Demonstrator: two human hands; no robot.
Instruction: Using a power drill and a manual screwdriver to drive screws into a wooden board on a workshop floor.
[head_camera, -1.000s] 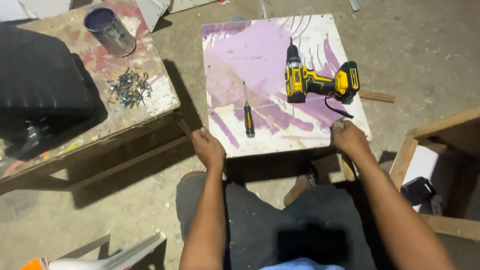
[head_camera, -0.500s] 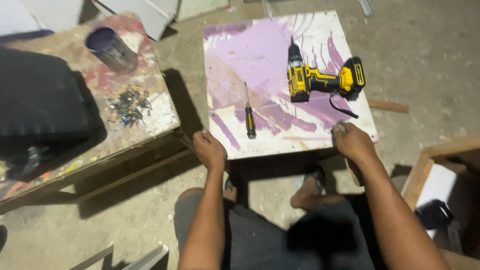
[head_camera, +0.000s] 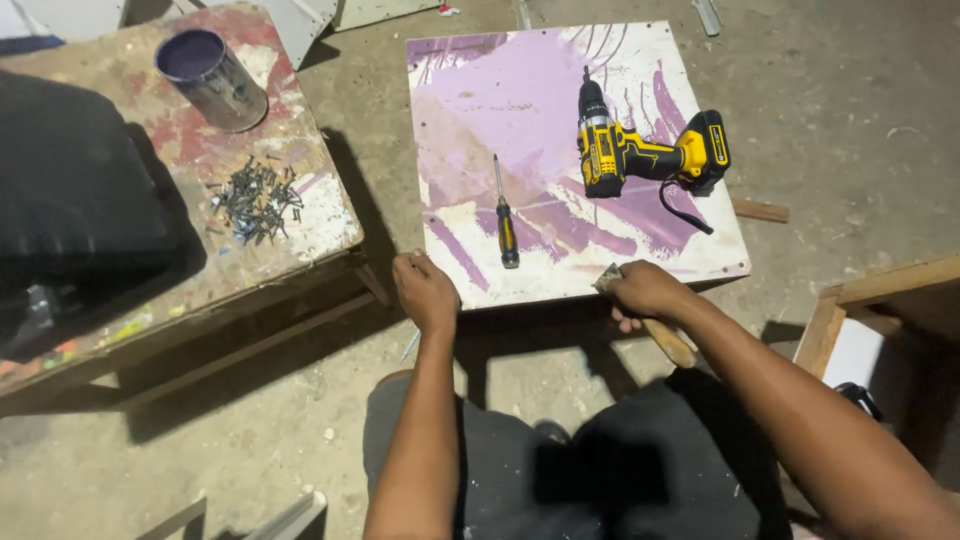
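Both hands grip the painted board's near edge: left hand at 7 o'clock, right hand at 5 o'clock closed on a wooden-handled tool; bare floor lies at 3 o'clock.

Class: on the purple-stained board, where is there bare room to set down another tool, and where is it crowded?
Free: the board's upper left, above the screwdriver; also the strip between the screwdriver and the drill. Crowded: the right side with the drill, and the near edge, gripped by the left hand and right hand.

Both hands on purple-smeared board, drill and screwdriver atop
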